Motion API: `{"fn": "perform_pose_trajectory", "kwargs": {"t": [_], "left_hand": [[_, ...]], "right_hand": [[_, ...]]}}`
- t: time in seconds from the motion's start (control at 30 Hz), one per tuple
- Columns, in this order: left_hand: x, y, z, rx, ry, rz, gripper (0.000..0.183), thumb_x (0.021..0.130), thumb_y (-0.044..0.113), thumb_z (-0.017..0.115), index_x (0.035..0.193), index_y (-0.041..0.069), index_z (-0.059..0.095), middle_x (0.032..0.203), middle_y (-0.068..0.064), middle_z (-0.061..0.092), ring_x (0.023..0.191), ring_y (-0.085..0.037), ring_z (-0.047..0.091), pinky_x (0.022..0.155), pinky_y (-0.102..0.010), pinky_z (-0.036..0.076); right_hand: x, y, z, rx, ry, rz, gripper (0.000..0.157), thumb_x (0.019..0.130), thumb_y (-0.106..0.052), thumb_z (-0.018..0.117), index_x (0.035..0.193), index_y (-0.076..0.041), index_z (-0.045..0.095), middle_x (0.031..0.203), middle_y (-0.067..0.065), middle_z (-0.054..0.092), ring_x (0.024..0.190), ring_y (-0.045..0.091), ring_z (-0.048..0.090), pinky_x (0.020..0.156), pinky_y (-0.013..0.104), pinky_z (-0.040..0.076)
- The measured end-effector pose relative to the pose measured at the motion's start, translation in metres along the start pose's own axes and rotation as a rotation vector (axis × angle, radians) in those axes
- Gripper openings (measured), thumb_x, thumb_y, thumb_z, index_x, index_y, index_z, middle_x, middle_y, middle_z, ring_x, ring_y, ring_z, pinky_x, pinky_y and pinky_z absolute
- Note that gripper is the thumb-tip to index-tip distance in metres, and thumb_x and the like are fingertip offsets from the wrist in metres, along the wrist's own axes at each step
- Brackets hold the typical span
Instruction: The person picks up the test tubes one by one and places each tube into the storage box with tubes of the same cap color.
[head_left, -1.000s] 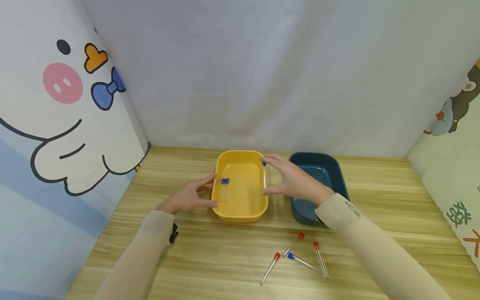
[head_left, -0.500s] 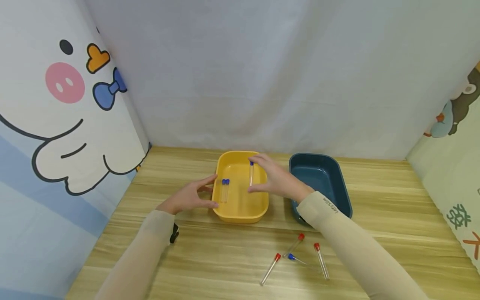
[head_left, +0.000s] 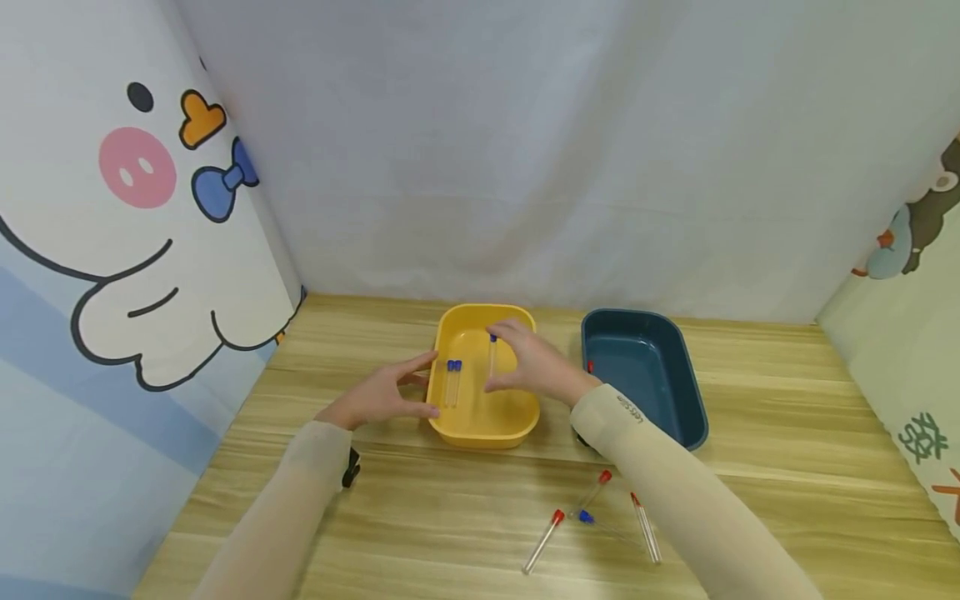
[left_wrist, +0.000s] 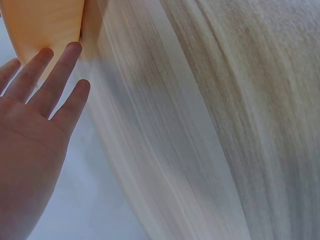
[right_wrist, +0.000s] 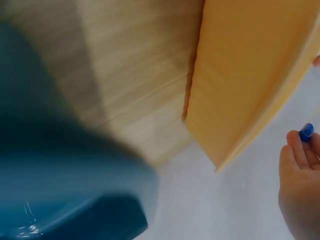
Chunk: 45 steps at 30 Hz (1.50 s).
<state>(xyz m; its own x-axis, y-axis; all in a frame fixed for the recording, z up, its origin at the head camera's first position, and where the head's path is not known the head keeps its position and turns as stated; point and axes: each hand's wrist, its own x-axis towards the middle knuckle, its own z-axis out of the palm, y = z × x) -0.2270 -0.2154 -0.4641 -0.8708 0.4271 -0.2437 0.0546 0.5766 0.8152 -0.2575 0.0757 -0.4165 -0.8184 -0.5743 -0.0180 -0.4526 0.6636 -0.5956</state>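
Note:
My right hand pinches a blue-capped test tube between fingers and thumb, holding it lengthwise over the inside of the yellow bin. In the right wrist view, the blue cap sits at the fingertips. Two more blue-capped test tubes lie side by side in the bin's left part. At the bin's left side is my left hand, thumb and fingers spread along the rim. The left wrist view shows its fingers extended against the yellow wall.
A dark blue bin stands to the right, partly behind my right forearm; a red cap shows inside it. In front on the wooden table lie a blue-capped tube and several red-capped tubes. A pale curtain hangs behind.
My right hand has carried the blue-capped test tube left, from the yellow bin's right rim to over its middle, and slightly lower. The left hand stays at the rim.

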Motion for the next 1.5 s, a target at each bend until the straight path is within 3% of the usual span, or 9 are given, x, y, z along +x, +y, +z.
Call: {"fn": "perform_pose_trajectory", "kwargs": {"t": [0.5, 0.8, 1.07, 1.5], "left_hand": [[-0.001, -0.001, 0.000, 0.023, 0.009, 0.013, 0.104, 0.082, 0.044, 0.087, 0.165, 0.030, 0.025, 0.167, -0.007, 0.038, 0.143, -0.033, 0.052, 0.113, -0.058, 0.047], [-0.001, -0.003, 0.001, 0.038, 0.020, 0.009, 0.104, 0.082, 0.044, 0.087, 0.165, 0.029, 0.026, 0.166, -0.006, 0.041, 0.141, -0.033, 0.054, 0.115, -0.059, 0.044], [-0.001, -0.003, 0.001, 0.041, 0.019, 0.022, 0.104, 0.082, 0.043, 0.087, 0.165, 0.028, 0.026, 0.167, -0.004, 0.038, 0.141, -0.032, 0.054, 0.118, -0.063, 0.039], [0.001, -0.002, -0.001, 0.031, 0.011, 0.046, 0.106, 0.082, 0.045, 0.087, 0.165, 0.026, 0.025, 0.166, -0.007, 0.039, 0.141, -0.032, 0.054, 0.114, -0.054, 0.047]], "right_hand": [[0.022, -0.005, 0.027, -0.050, -0.083, 0.060, 0.093, 0.084, -0.034, 0.087, 0.158, -0.005, 0.039, 0.159, 0.013, 0.043, 0.144, 0.031, 0.047, 0.122, 0.047, 0.040], [0.027, 0.001, 0.040, -0.078, -0.079, 0.037, 0.089, 0.084, -0.035, 0.087, 0.154, 0.000, 0.044, 0.149, 0.014, 0.051, 0.135, 0.029, 0.054, 0.119, 0.043, 0.044], [0.031, 0.003, 0.048, -0.096, -0.092, 0.067, 0.089, 0.085, -0.037, 0.086, 0.155, -0.001, 0.043, 0.154, 0.015, 0.048, 0.139, 0.030, 0.052, 0.119, 0.045, 0.044], [0.037, 0.007, 0.059, -0.096, -0.087, 0.087, 0.090, 0.085, -0.037, 0.086, 0.155, -0.003, 0.042, 0.154, 0.013, 0.049, 0.140, 0.029, 0.052, 0.120, 0.043, 0.043]]}}
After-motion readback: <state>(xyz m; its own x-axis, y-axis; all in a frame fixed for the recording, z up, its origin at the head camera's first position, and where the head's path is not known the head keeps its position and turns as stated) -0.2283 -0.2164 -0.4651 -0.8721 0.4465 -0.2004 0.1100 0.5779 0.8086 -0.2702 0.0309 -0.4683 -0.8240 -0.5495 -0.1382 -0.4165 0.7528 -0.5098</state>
